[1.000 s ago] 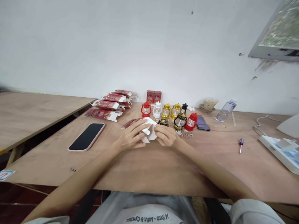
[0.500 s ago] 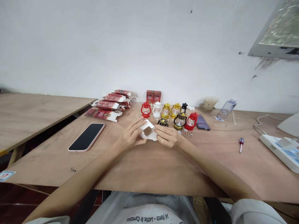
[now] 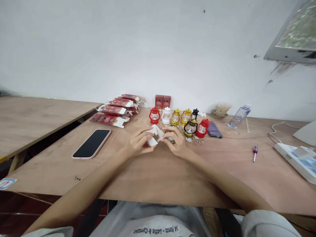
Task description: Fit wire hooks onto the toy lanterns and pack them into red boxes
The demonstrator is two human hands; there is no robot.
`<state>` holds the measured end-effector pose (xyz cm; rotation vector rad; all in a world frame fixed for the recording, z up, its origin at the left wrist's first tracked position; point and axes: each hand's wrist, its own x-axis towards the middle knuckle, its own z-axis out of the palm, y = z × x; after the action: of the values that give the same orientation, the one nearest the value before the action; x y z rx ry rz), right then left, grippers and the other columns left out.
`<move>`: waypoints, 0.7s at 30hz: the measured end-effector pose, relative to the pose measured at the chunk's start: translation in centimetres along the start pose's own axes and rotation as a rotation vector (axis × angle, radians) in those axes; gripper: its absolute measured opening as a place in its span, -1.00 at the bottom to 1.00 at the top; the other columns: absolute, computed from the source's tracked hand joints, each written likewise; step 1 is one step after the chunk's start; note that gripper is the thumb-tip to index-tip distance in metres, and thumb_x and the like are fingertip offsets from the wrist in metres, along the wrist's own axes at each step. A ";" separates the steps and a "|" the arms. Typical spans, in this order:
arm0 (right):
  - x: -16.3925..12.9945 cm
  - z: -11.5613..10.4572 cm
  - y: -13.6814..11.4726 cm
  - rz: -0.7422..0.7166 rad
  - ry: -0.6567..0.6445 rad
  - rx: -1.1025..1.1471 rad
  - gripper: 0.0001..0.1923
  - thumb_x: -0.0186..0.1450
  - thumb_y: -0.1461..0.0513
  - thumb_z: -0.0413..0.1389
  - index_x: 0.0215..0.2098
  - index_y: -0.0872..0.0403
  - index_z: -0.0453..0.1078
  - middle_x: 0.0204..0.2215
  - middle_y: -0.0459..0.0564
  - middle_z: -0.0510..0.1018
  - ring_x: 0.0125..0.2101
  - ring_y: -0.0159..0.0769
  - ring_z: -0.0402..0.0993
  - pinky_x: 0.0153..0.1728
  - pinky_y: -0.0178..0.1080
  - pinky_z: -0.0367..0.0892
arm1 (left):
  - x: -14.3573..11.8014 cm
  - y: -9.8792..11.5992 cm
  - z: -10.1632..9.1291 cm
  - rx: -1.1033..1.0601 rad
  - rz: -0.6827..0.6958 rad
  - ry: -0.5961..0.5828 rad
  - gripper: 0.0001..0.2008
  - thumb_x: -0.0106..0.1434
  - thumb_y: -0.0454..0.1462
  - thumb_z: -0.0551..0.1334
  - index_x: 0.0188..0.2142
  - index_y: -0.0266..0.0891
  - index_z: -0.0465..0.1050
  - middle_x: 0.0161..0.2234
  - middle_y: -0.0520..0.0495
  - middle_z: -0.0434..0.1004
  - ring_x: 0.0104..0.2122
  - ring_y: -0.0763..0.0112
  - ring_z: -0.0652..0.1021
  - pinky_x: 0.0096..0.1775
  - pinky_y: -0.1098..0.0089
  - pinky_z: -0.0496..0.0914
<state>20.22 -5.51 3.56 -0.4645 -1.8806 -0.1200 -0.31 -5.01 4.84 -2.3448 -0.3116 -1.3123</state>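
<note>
Between my hands, above the table, is a small cardboard box [image 3: 152,142] with its white end flaps facing me. My left hand [image 3: 138,141] is closed around the box's left side. With thumb and fingertips, my right hand [image 3: 175,141] pinches a white flap on its right. Just behind stand several miniature lanterns: a red lantern [image 3: 154,116], a white lantern [image 3: 166,116], gold lanterns [image 3: 186,116] and a black one [image 3: 195,113]. A black-and-gold lantern [image 3: 190,128] and another red lantern [image 3: 202,128] are nearer on the right. One more lantern is partly hidden behind my right hand.
Flattened and part-open red boxes [image 3: 113,110] lie stacked at back left, and two closed red boxes [image 3: 163,102] stand by the wall. A phone [image 3: 92,144] lies left. On the right are a cup [image 3: 222,109], bottle [image 3: 240,116], screwdriver [image 3: 255,153] and power strip [image 3: 296,161].
The box's flaps have shifted: the square opening seen earlier is now partly covered by flaps folding inward. My right hand's fingers have lifted and curled around the right flap.
</note>
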 end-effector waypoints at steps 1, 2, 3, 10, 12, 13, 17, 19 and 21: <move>0.0 0.1 -0.3 0.038 -0.017 0.037 -0.93 0.27 0.29 0.07 -0.27 0.03 0.35 -0.15 0.11 0.48 -0.11 -0.24 0.44 -0.13 -0.10 0.39 | 0.0 0.1 -0.1 0.010 -0.004 -0.018 -0.69 0.09 -0.31 0.31 -0.18 -0.25 0.28 -0.32 -0.13 0.52 -0.07 0.12 0.51 -0.18 0.20 0.52; -0.1 0.3 -0.5 0.068 -0.027 0.070 -0.93 0.27 0.29 0.07 -0.26 0.04 0.35 -0.14 0.12 0.47 -0.10 -0.25 0.43 -0.11 -0.11 0.38 | 0.0 0.1 -0.1 0.021 -0.002 -0.025 -0.67 0.08 -0.32 0.31 -0.16 -0.27 0.29 -0.30 -0.16 0.52 -0.07 0.12 0.51 -0.17 0.20 0.52; -0.2 0.4 -0.6 0.090 -0.028 0.094 -0.92 0.27 0.30 0.07 -0.25 0.05 0.35 -0.14 0.12 0.47 -0.10 -0.26 0.44 -0.10 -0.12 0.37 | 0.0 0.1 0.0 0.037 0.004 -0.021 -0.65 0.08 -0.32 0.31 -0.13 -0.29 0.29 -0.27 -0.19 0.52 -0.07 0.11 0.50 -0.16 0.19 0.51; -0.5 0.7 -0.9 0.230 0.067 0.124 -0.93 0.25 0.30 0.09 -0.30 0.03 0.38 -0.24 0.03 0.55 -0.18 -0.28 0.49 -0.15 -0.19 0.37 | -0.5 -0.7 0.5 0.158 -0.012 0.044 -0.52 0.12 -0.26 0.29 0.04 -0.17 0.27 -0.11 -0.19 0.46 -0.03 0.16 0.46 -0.13 0.22 0.48; -0.5 0.7 -1.0 0.266 0.083 0.136 -0.92 0.26 0.31 0.08 -0.30 0.02 0.37 -0.22 0.02 0.55 -0.16 -0.27 0.49 -0.13 -0.18 0.37 | -0.6 -0.8 0.5 0.197 -0.019 0.014 -0.51 0.14 -0.25 0.28 0.07 -0.13 0.25 -0.10 -0.17 0.47 -0.05 0.19 0.46 -0.13 0.23 0.47; -0.5 0.8 -1.0 0.272 0.096 0.130 -0.92 0.26 0.31 0.07 -0.31 0.02 0.38 -0.21 0.03 0.55 -0.14 -0.26 0.49 -0.12 -0.18 0.37 | -0.6 -0.9 0.4 0.218 -0.019 0.000 -0.51 0.15 -0.24 0.28 0.07 -0.12 0.24 -0.10 -0.17 0.47 -0.06 0.19 0.46 -0.13 0.23 0.47; -0.5 0.9 -1.2 0.269 0.152 0.109 -0.91 0.25 0.31 0.07 -0.35 0.00 0.38 -0.28 -0.01 0.54 -0.18 -0.27 0.49 -0.14 -0.16 0.38 | -0.5 -0.9 0.3 0.287 0.013 0.013 -0.54 0.15 -0.21 0.28 0.05 -0.13 0.27 -0.07 -0.18 0.45 -0.10 0.22 0.45 -0.15 0.25 0.46; -0.5 1.0 -1.3 0.286 0.148 0.152 -0.91 0.26 0.30 0.06 -0.34 -0.01 0.38 -0.30 -0.02 0.55 -0.18 -0.27 0.50 -0.13 -0.14 0.38 | -0.5 -0.8 0.3 0.305 0.036 0.030 -0.55 0.14 -0.20 0.29 0.02 -0.17 0.30 -0.06 -0.21 0.43 -0.11 0.21 0.44 -0.16 0.25 0.46; -0.6 1.0 -1.4 0.309 0.134 0.195 -0.89 0.27 0.30 0.04 -0.33 -0.02 0.39 -0.28 -0.02 0.56 -0.12 -0.25 0.48 -0.07 -0.12 0.36 | -0.5 -0.8 0.2 0.309 0.036 0.028 -0.56 0.14 -0.20 0.29 0.01 -0.20 0.31 -0.06 -0.23 0.42 -0.11 0.21 0.42 -0.16 0.25 0.45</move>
<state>18.94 -6.60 2.86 -0.5912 -1.6495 0.2309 -0.69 -4.20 4.53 -2.0631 -0.4292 -1.1851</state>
